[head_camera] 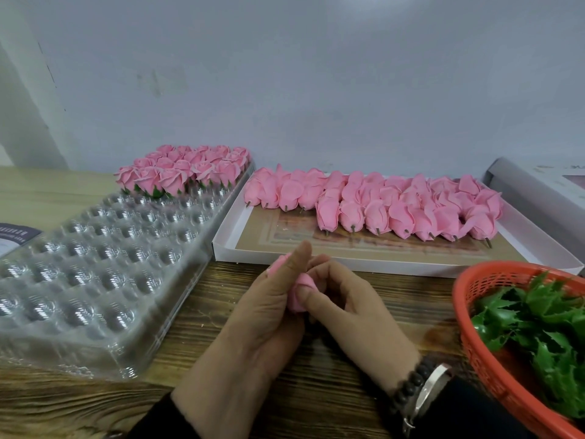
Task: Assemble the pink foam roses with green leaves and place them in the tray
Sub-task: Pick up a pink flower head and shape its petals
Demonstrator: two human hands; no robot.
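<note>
Both hands meet over the wooden table (319, 397), holding one pink foam rose (300, 293) between them. The left hand (262, 318) wraps the bloom from the left with its thumb standing straight up; the right hand (345, 299) curls its fingers round it from the right, thumb pressed on the petals. Most of the rose is hidden by the fingers, so its stem end cannot be made out.

To the left lies the clear plastic tray (95, 264) of round cups, most of them unfilled; the finished roses with green leaves (186, 169) fill its far end by the wall. Just beyond the hands sits a shallow white cardboard box (395, 264) with the unassembled rose heads (395, 204) lying on their sides in rows (short dark stems pointing toward the person). At the right edge an orange mesh basket (474, 350) holds the green leaf pieces (538, 321), near the right wrist, which wears a dark bead bracelet (408, 384) and a silver bangle (430, 391). A grey box (538, 191) stands at the far right, only partly in view.
</note>
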